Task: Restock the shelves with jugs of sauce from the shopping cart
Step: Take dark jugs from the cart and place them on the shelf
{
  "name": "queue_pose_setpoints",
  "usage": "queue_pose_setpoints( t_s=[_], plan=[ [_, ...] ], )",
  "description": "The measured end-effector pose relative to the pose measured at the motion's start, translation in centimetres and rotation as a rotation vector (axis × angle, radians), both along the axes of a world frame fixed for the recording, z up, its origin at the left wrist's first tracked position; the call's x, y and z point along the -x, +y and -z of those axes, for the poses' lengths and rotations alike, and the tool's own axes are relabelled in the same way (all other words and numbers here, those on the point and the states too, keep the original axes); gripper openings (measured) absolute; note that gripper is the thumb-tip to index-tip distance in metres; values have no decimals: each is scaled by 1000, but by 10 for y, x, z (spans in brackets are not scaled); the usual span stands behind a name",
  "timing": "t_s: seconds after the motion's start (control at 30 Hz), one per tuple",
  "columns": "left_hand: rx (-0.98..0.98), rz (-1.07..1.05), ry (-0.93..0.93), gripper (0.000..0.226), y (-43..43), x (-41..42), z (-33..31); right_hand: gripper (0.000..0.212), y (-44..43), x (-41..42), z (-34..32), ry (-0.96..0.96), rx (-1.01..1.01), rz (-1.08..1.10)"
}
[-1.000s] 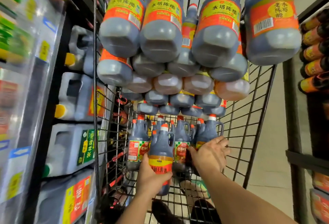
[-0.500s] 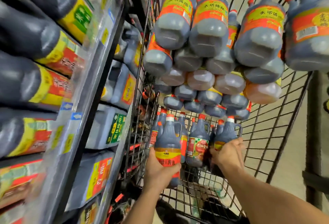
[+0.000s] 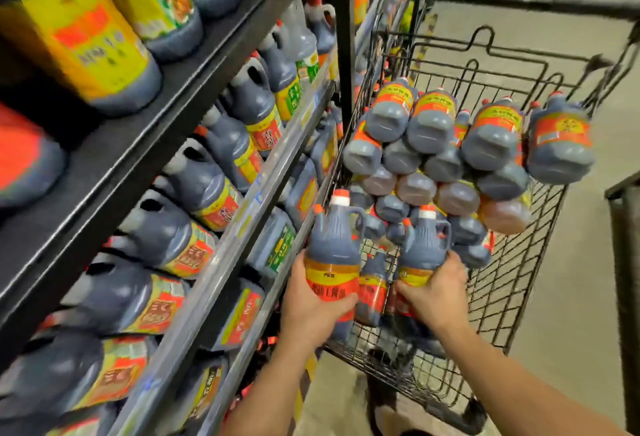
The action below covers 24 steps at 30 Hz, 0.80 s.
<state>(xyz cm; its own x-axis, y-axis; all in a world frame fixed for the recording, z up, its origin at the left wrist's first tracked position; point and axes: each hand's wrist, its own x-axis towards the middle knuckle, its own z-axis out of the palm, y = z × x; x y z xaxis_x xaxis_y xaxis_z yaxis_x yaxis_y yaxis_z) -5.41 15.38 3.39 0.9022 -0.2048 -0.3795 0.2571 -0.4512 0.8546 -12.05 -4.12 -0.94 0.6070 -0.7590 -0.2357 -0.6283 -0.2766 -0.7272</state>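
Note:
My left hand [image 3: 313, 307] grips a dark sauce jug [image 3: 332, 245] with a white-and-red cap and a yellow and red label, held upright at the cart's near left corner. My right hand [image 3: 433, 293] grips a second dark jug [image 3: 424, 248] by its lower body, upright inside the wire shopping cart [image 3: 519, 279]. A smaller jug [image 3: 372, 283] stands between the two. Behind them lies a stack of many jugs [image 3: 450, 144] on their sides with their bottoms toward me.
Black shelves [image 3: 194, 89] on the left hold rows of dark jugs with red, yellow and green labels. A grey price rail [image 3: 242, 227] runs along the middle shelf edge. A black upright post [image 3: 344, 30] stands beside the cart. Concrete floor [image 3: 581, 297] lies to the right.
Both jugs have been lifted higher, the left one now at the cart's rim. The view has swung left and up, so more of the shelves show.

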Motion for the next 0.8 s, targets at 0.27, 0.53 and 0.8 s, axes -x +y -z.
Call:
queue_pose_setpoints(
  t_s=[0.27, 0.53, 0.8],
  plan=[
    [186, -143, -340, 88, 48, 32, -107, 80, 51, 11, -127, -386, 121, -136],
    [265, -300, -628, 81, 125, 84, -216, 110, 132, 40, -240, -600, 159, -347],
    [243, -436, -824, 86, 217, 144, -276, 115, 229, 62, -311, -836, 75, -618]
  ],
)
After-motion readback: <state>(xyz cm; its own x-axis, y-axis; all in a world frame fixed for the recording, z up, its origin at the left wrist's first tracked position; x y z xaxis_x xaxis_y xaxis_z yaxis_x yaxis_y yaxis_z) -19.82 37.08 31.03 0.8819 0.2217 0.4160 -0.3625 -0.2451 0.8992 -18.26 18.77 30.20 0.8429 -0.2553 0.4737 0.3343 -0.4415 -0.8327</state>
